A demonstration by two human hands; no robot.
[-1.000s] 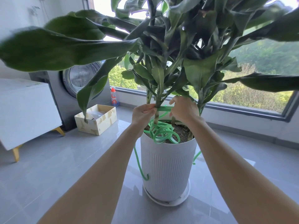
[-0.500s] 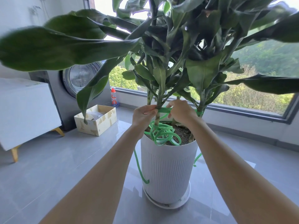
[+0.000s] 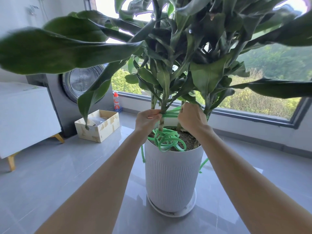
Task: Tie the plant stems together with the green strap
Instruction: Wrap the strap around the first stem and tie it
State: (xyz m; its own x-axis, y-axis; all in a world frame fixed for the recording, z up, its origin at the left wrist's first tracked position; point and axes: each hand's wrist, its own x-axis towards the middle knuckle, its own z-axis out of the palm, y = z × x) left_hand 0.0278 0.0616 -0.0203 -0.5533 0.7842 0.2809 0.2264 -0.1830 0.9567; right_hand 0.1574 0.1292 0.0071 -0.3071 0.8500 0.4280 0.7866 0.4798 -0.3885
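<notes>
While the wrap looks mid-way with no knot yet, the left hand (image 3: 147, 119) pinches the green strap (image 3: 171, 114) against the front stem (image 3: 161, 123), fingers curled tight. Opposite, the right hand (image 3: 192, 118) curls over the strap's other side; fingertips hidden. Taut bands span between the two grips; slack coils lie below the fingers, on the soil in the pot (image 3: 172, 174). Next, likely: cross ends, cinch, hold tension.

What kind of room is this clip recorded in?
Probably a home laundry corner or enclosed balcony: a front-loading washing machine stands at the back left, a wide window looks out on trees, and a white plant pot stands on the glossy grey tiled floor.
</notes>
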